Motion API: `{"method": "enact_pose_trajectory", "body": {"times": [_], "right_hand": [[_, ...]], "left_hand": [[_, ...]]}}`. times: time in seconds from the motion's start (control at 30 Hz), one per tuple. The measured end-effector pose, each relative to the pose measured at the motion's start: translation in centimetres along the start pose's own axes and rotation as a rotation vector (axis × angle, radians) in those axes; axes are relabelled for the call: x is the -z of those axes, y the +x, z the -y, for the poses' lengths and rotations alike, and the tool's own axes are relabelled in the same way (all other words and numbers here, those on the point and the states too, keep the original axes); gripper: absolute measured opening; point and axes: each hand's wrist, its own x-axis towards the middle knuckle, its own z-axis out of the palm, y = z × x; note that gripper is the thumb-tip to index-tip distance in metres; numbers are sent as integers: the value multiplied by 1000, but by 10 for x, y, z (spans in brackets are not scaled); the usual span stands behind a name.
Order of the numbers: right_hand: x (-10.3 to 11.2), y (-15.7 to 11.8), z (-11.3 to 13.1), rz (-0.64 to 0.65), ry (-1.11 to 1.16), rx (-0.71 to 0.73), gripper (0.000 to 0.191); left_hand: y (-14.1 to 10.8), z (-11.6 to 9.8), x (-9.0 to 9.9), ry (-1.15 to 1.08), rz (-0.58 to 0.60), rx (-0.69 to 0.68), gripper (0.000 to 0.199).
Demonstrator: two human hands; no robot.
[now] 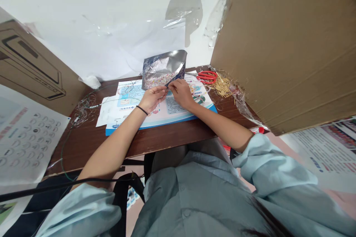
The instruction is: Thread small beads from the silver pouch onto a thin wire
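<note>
My left hand (152, 100) and my right hand (181, 93) meet fingertip to fingertip over printed sheets. Both are closed in a pinch, and whatever is between the fingers is too small to make out. A thin green thread (122, 100) runs across the paper toward my left hand. Right behind the fingers an open silver and dark blue pouch (164, 67) shows many tiny pink and clear beads (158, 80). Small coloured pieces (191, 88) lie on the paper by my right hand, partly hidden by it.
Red-handled scissors (207, 77) lie at the back right beside a heap of thin gold-coloured sticks (222, 86). Tangled clear line (83, 108) with white beads (95, 106) is on the left of the brown table (155, 139). Cardboard boxes (283, 44) flank both sides; a white wall stands behind.
</note>
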Motion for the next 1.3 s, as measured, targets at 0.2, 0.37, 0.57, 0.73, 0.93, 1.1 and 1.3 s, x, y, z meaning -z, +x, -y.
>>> {"method": "enact_pose_trajectory", "body": {"times": [0.2, 0.37, 0.57, 0.73, 0.93, 1.1, 1.3], "right_hand": [[-2, -1, -1, -4, 15, 15, 20], [-1, -2, 1, -12, 17, 2, 14], [0, -1, 1, 11, -24, 12, 16], [-2, -1, -1, 9, -48, 30, 16], [-4, -1, -2, -10, -53, 52, 18], [-4, -2, -1, -8, -23, 46, 18], [-4, -2, 0, -11, -22, 60, 17]], "left_hand": [[-2, -1, -2, -40, -1, 18, 24], [-1, 1, -3, -43, 5, 14, 23], [0, 3, -1, -3, 6, 4, 19], [1, 3, -1, -23, -6, 10, 18], [2, 5, -1, -32, -12, 8, 19], [2, 5, -1, -38, 1, 5, 24], [0, 4, -3, -56, 7, 10, 25]]}}
